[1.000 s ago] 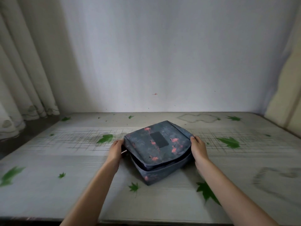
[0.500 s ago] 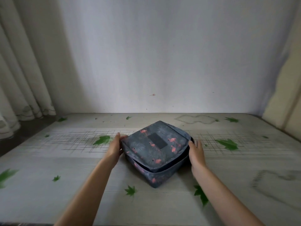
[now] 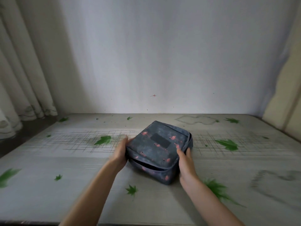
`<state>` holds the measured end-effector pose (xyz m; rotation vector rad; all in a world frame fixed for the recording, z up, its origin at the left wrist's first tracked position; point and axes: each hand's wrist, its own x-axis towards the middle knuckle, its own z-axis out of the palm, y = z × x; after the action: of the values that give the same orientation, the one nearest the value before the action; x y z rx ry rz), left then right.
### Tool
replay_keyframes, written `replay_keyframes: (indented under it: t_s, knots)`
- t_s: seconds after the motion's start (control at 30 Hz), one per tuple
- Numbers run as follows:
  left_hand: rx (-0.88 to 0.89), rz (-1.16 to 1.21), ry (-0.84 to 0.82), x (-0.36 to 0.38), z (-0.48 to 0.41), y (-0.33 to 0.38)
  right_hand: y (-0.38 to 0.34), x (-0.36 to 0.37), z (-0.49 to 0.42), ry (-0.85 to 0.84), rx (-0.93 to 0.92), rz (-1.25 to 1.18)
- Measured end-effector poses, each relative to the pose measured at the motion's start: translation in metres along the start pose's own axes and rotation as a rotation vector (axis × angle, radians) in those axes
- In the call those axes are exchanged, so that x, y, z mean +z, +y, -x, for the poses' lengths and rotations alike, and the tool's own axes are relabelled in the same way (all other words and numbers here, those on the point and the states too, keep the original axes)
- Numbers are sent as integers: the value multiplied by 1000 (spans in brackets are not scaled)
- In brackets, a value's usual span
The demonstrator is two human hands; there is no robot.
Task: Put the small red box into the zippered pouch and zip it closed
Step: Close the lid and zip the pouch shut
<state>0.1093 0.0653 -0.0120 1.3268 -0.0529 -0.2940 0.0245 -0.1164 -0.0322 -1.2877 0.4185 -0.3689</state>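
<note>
The zippered pouch is dark grey-blue with pink flamingos and a dark patch on its lid. It lies flat in the middle of the table. Its front edge gapes open along the zip, dark inside. My left hand holds the pouch's left corner, blurred by motion. My right hand grips the near right side, with the thumb on the lid and the fingers against the side wall. The small red box is not in sight.
The table is pale with printed green leaves and grid lines. A white wall stands close behind it. Curtains hang at the left, and a beige panel stands at the right.
My right hand has slid from the pouch's far right corner toward its near right side. My left hand has shifted along the left corner, and the pouch has moved slightly.
</note>
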Motion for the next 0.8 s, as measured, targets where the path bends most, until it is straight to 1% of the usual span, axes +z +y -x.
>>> replay_keyframes:
  t_s: [0.17,0.4,0.47,0.53,0.6,0.63,0.73,0.77,0.8]
  knots:
    - [18,71,32,13,11,-9,-15,-6,-21,-43,81,-38]
    - [-6,167,40,28,22,-15,-33,-13,-44,-58,188,88]
    - [-21,170,50,27,25,-16,-36,-16,-46,-66,198,120]
    - [-28,174,84,26,27,-15,-38,-19,-45,-63,164,141]
    - [-35,173,138,23,29,-13,-38,-20,-39,-65,46,238]
    - [-35,161,147,21,30,-13,-38,-21,-36,-67,-51,355]
    - [9,51,116,11,37,-14,-36,-20,-25,-93,-454,864]
    - [38,-17,100,8,38,-15,-36,-17,-19,-132,-562,976]
    - [71,-91,89,7,40,-16,-37,-11,-14,-192,-628,1051]
